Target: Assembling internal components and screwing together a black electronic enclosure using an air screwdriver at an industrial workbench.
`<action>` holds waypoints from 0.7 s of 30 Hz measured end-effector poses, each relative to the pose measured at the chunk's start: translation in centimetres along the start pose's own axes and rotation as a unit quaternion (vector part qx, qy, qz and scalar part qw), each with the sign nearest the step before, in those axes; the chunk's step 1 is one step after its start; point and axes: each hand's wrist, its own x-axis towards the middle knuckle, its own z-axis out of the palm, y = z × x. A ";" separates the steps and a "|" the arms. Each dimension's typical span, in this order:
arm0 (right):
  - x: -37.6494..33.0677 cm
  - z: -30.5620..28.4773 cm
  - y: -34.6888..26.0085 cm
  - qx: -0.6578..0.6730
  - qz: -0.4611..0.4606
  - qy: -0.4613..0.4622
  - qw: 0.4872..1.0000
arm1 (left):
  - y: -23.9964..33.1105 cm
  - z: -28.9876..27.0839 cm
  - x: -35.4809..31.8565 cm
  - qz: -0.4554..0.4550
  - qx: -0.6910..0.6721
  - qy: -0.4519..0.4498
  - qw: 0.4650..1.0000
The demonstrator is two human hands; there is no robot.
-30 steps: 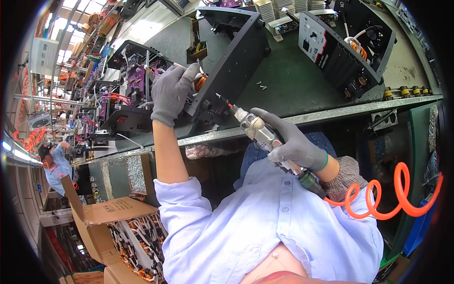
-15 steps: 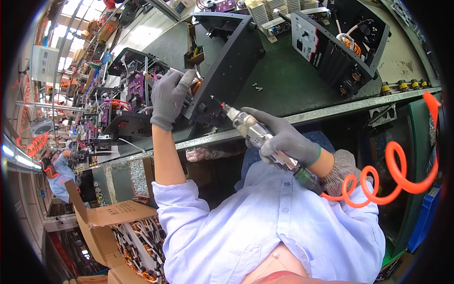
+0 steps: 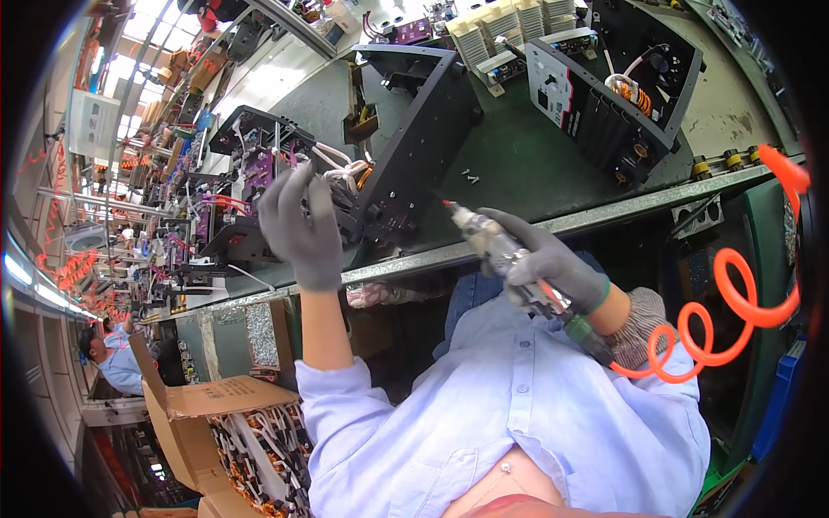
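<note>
My right hand is wrapped round a pneumatic screwdriver, whose tip points up and left toward a black metal housing but stands apart from it. An orange coiled air hose trails from the tool's rear end. My left hand, gloved in grey, is raised just left of the housing's near end, its fingers apart and somewhat blurred; I see nothing held in it. White cables and a copper-coloured coil show inside the housing. Small loose screws lie on the green mat to its right.
A second black housing stands at the right, heatsinks behind. Purple circuit boards crowd the left side. The bench's metal edge runs before me. An open carton of cable parts stands lower left; another person is at far left.
My left hand has come off the housing and moved nearer to me. The screwdriver in my right hand has drawn back to the right, away from the housing.
</note>
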 end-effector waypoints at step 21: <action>-3.3 -1.8 -0.5 0.050 -0.004 0.056 0.997 | 11.2 8.4 -8.0 -0.638 -0.728 -0.168 0.185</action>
